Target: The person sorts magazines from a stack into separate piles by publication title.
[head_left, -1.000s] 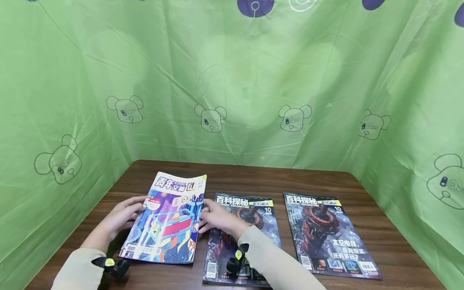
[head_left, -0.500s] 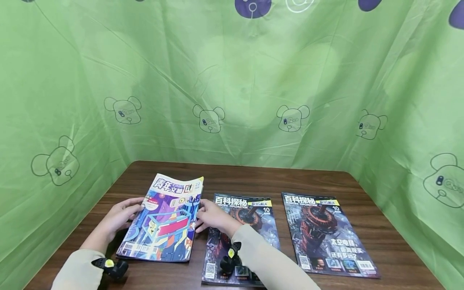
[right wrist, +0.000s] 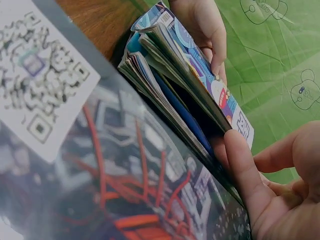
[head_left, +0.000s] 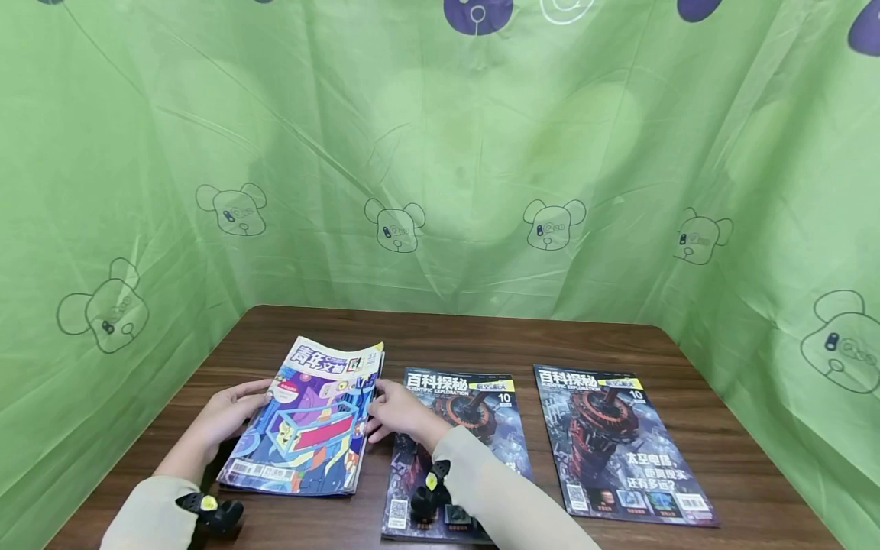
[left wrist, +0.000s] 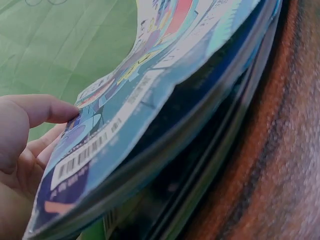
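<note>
A magazine with a purple and blue cover (head_left: 302,428) lies at the table's left, on top of other magazines (right wrist: 165,110) whose page edges show below it. A dark gap parts the upper and lower layers in the right wrist view. My left hand (head_left: 227,412) grips the left side, thumb on the cover and fingers round the edge. At the right side my right hand (head_left: 402,412) holds the stack's edge, its fingers right at the gap. The cover bows slightly, its far right corner raised. My right forearm passes over a dark science magazine (head_left: 474,451).
A second dark science magazine (head_left: 619,443) with the same cover lies to the right on the brown wooden table (head_left: 495,336). Green curtain (head_left: 481,153) with bear drawings surrounds the table's back and sides.
The purple and blue magazine has come down and slightly left toward me, its far edge lower than before. Both hands have kept their hold, the right shifting a little left with it.
</note>
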`<state>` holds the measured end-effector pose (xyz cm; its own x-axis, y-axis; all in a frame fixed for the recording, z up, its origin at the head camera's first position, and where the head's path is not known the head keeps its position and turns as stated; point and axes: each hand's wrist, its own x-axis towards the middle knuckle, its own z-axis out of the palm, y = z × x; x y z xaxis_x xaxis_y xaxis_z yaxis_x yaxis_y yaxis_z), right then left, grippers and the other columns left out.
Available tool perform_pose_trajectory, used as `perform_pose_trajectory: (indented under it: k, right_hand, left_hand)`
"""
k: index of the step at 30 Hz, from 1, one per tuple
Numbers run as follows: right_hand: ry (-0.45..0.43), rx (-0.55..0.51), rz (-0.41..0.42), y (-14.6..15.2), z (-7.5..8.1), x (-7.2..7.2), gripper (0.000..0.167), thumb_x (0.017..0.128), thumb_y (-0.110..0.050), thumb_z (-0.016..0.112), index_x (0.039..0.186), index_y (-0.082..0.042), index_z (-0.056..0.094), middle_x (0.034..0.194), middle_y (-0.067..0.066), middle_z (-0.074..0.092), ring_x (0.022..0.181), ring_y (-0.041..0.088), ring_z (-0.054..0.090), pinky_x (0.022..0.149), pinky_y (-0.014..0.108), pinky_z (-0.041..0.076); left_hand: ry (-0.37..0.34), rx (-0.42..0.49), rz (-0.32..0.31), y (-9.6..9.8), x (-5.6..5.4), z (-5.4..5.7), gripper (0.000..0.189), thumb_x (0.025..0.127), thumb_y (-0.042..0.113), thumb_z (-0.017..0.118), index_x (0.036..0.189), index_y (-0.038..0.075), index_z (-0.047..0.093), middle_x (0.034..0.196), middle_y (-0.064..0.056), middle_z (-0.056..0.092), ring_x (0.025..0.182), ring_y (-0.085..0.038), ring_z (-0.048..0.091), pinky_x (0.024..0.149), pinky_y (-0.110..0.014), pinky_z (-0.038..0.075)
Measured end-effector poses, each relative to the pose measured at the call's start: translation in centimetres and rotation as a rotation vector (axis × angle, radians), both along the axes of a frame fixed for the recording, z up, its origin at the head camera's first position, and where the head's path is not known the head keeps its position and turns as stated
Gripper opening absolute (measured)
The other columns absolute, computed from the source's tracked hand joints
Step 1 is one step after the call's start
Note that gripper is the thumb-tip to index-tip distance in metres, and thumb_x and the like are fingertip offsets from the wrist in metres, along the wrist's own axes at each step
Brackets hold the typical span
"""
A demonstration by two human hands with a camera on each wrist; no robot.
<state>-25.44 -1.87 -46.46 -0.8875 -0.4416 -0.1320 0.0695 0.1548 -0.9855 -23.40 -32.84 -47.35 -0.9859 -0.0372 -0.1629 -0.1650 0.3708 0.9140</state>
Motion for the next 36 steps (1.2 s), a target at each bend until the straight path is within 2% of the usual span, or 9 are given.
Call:
perform_pose_trajectory:
  k: [4, 10, 13, 19, 27, 36]
  right_hand:
    - [-0.002, 0.013, -0.004, 0.0, 0.0, -0.1, 0.066, 0.093, 0.007, 0.05, 0.152, 0.011, 0.023, 0.092, 0.012, 0.064, 0.066, 0.02, 0.068, 0.059, 0.035, 0.061]
    - [-0.02, 0.014, 0.002, 0.0, 0.0, -0.1, 0.069, 0.09, 0.007, 0.05, 0.153, 0.011, 0.022, 0.08, 0.01, 0.056, 0.069, 0.022, 0.069, 0.059, 0.035, 0.061]
    - [-0.027, 0.003, 0.004, 0.3, 0.3, -0.1, 0.068, 0.09, 0.006, 0.05, 0.153, 0.011, 0.023, 0.085, 0.012, 0.059, 0.069, 0.023, 0.069, 0.059, 0.035, 0.061]
    - [-0.02, -0.001, 0.031, 0.9, 0.7, -0.2, 0.06, 0.097, 0.001, 0.048, 0.152, 0.01, 0.025, 0.102, 0.017, 0.066, 0.073, 0.024, 0.07, 0.062, 0.036, 0.061]
    - [0.007, 0.013, 0.01, 1.1, 1.0, 0.0, 0.056, 0.098, -0.001, 0.051, 0.149, 0.01, 0.032, 0.107, 0.022, 0.066, 0.082, 0.034, 0.071, 0.064, 0.039, 0.062]
    - [0.043, 0.02, 0.013, 1.4, 1.1, 0.0, 0.057, 0.098, 0.0, 0.05, 0.15, 0.009, 0.031, 0.108, 0.021, 0.064, 0.085, 0.034, 0.071, 0.066, 0.041, 0.062]
  left_hand:
    - [0.013, -0.024, -0.009, 0.1, 0.1, -0.1, 0.06, 0.103, 0.031, 0.056, 0.15, -0.003, 0.039, 0.12, -0.019, 0.067, 0.088, -0.019, 0.067, 0.07, -0.037, 0.058]
    - [0.067, -0.1, -0.009, 0.1, 0.1, -0.4, 0.056, 0.104, 0.028, 0.054, 0.147, -0.006, 0.041, 0.133, -0.03, 0.056, 0.092, -0.018, 0.066, 0.07, -0.035, 0.057]
    - [0.092, -0.137, 0.001, 0.2, 0.0, -0.5, 0.053, 0.103, 0.024, 0.055, 0.145, -0.007, 0.045, 0.13, -0.03, 0.057, 0.093, -0.018, 0.064, 0.069, -0.033, 0.056]
    - [0.118, -0.176, 0.01, 0.1, -0.2, -0.7, 0.049, 0.102, 0.02, 0.057, 0.141, -0.008, 0.049, 0.124, -0.027, 0.059, 0.094, -0.02, 0.061, 0.069, -0.031, 0.055]
    - [0.131, -0.206, 0.012, 0.0, -0.3, -0.8, 0.048, 0.101, 0.02, 0.058, 0.14, -0.008, 0.05, 0.123, -0.027, 0.06, 0.093, -0.02, 0.061, 0.067, -0.031, 0.055]
    - [0.181, -0.319, 0.021, -0.2, -0.3, -0.9, 0.05, 0.099, 0.021, 0.063, 0.138, -0.007, 0.052, 0.118, -0.026, 0.064, 0.103, -0.035, 0.061, 0.076, -0.033, 0.047]
